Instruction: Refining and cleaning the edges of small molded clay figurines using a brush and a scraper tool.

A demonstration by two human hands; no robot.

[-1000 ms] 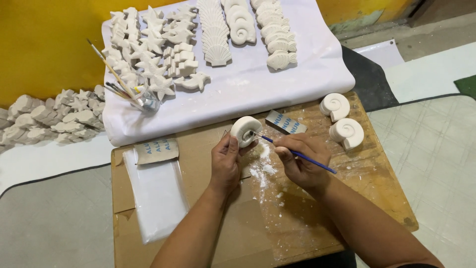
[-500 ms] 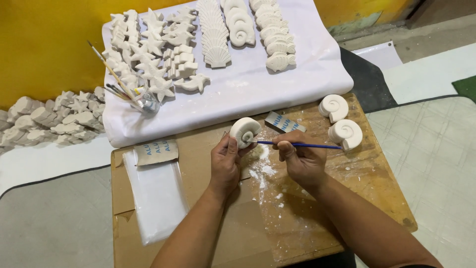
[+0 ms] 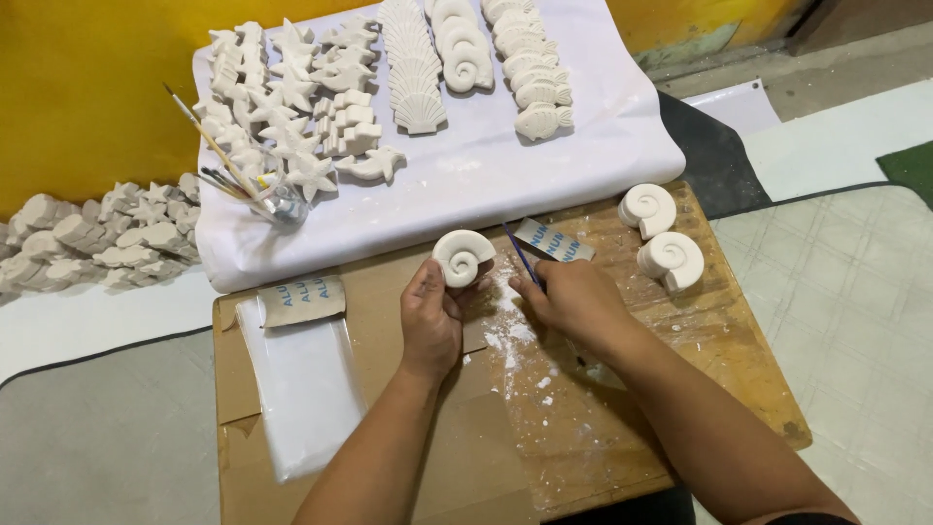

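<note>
Left hand grips a plaster shell; right hand, at three o'clock, pinches a brush, cleaning; brush must meet shell.

Spiral shells right of hands

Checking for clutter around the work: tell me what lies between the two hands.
In the head view, between the left hand and right hand lies only white powder scattered on the brown board.

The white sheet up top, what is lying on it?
On the white sheet lie rows of white plaster shapes: stars, shells, spirals, fish. A glass jar of brushes stands at its left edge. What's underneath the sheet is covered.
</note>
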